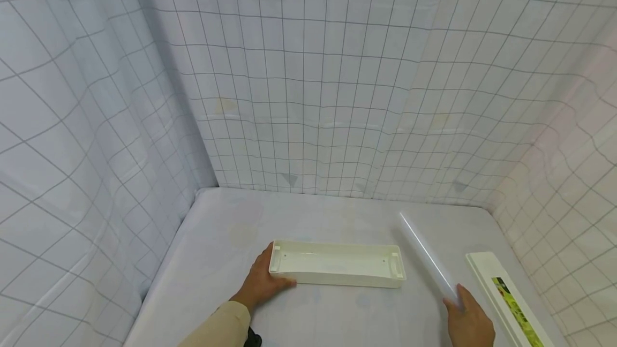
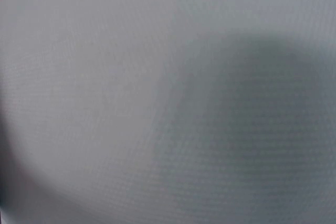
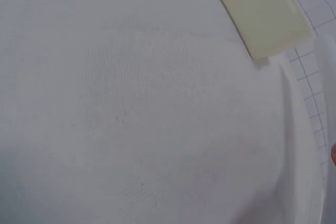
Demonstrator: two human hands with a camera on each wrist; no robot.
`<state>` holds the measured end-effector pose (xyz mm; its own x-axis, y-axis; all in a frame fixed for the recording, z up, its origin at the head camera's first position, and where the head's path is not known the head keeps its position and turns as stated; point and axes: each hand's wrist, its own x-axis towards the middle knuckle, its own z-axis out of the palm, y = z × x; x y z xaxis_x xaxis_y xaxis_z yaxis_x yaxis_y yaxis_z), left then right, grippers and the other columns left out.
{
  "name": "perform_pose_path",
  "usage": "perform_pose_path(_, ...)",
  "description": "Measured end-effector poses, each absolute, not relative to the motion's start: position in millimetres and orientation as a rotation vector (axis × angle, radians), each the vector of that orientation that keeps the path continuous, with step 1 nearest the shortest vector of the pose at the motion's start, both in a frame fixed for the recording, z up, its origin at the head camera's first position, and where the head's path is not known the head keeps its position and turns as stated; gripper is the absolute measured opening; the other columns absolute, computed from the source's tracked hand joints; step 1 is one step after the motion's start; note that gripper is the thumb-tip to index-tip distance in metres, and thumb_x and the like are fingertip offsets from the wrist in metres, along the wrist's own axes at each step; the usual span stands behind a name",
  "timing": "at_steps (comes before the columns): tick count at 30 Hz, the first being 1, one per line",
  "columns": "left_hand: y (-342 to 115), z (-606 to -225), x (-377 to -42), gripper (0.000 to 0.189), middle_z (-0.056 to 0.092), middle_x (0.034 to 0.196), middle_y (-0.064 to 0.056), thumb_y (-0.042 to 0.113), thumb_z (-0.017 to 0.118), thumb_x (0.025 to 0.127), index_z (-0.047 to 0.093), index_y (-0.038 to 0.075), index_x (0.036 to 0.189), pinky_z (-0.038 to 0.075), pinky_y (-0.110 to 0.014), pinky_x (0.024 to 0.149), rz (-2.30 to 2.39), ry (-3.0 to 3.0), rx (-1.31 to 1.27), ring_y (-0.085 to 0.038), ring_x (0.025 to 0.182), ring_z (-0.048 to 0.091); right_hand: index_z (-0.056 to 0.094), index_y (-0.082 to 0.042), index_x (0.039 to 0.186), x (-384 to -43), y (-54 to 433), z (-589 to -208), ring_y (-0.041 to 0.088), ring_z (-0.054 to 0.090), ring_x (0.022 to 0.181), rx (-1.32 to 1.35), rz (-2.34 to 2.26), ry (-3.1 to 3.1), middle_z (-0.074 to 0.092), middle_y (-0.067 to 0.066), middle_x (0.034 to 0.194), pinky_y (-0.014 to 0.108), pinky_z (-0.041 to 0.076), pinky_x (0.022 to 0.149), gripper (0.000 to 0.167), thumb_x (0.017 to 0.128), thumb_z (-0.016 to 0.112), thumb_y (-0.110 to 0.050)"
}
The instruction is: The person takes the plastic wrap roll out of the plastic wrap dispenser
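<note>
In the head view, a long, shallow cream plastic box (image 1: 337, 266) lies on the white-covered table with its open side up and slots at both ends. My left hand (image 1: 265, 281) grips its left end, thumb along the near wall and fingers behind. Toward the right, my right hand (image 1: 469, 321) holds the near end of a long translucent roll (image 1: 429, 255), which slants away to the far left. The left wrist view is filled by a blurred pale surface. A fingertip (image 3: 334, 154) just shows at the right edge of the right wrist view.
A long cream lid (image 1: 506, 296) with a yellow-green label lies at the table's right side. Grid-patterned white curtains (image 1: 308, 95) enclose the table (image 1: 217, 229) at the back and both sides. The right wrist view shows a cream plastic piece (image 3: 265, 14) at upper right.
</note>
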<state>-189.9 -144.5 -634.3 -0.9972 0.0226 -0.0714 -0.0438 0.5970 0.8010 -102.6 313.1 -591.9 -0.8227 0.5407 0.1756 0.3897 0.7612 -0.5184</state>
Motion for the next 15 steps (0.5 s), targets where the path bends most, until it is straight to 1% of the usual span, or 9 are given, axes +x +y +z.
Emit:
perform_pose_path(6,-144.3,-632.0,-188.4,0.125,0.049,0.152,-0.015,0.044,0.095,0.063,0.026,0.013,0.162,0.035,-0.062,0.117,1.374,2.739,-0.012,-0.037,0.139,0.046,0.056,-0.006,0.138,-101.0,314.0,-591.8,0.054,0.059,0.115,-0.843,0.68,-2.656,0.058,0.029,0.135,0.06,0.049,0.094,0.058,0.086,0.078,-0.018)
perform_pose_path(8,-144.5,-632.0,-188.2,0.125,0.049,0.152,-0.015,0.044,0.095,0.063,0.026,0.013,0.162,0.035,-0.061,0.117,1.373,2.74,-0.011,-0.037,0.139,0.046,0.055,-0.007,0.14,-101.3,315.6,-592.5,0.055,0.058,0.117,-0.873,0.693,-2.661,0.057,0.029,0.137,0.06,0.049,0.096,0.059,0.087,0.078,-0.018)
perform_pose_path(12,-145.0,-633.3,-188.8,0.125,0.049,0.151,-0.015,0.045,0.096,0.063,0.027,0.013,0.162,0.036,-0.061,0.116,1.367,2.748,-0.003,-0.037,0.138,0.047,0.054,-0.006,0.14,-101.2,319.4,-592.9,0.054,0.058,0.118,-0.891,0.706,-2.678,0.056,0.029,0.139,0.061,0.048,0.098,0.06,0.087,0.077,-0.019)
perform_pose_path(15,-145.4,-634.3,-189.1,0.125,0.05,0.151,-0.015,0.046,0.096,0.063,0.027,0.013,0.162,0.037,-0.06,0.116,1.362,2.753,-0.001,-0.036,0.137,0.048,0.054,-0.005,0.14,-99.9,321.8,-592.6,0.054,0.058,0.116,-0.889,0.707,-2.693,0.055,0.03,0.139,0.06,0.047,0.097,0.06,0.087,0.077,-0.021)
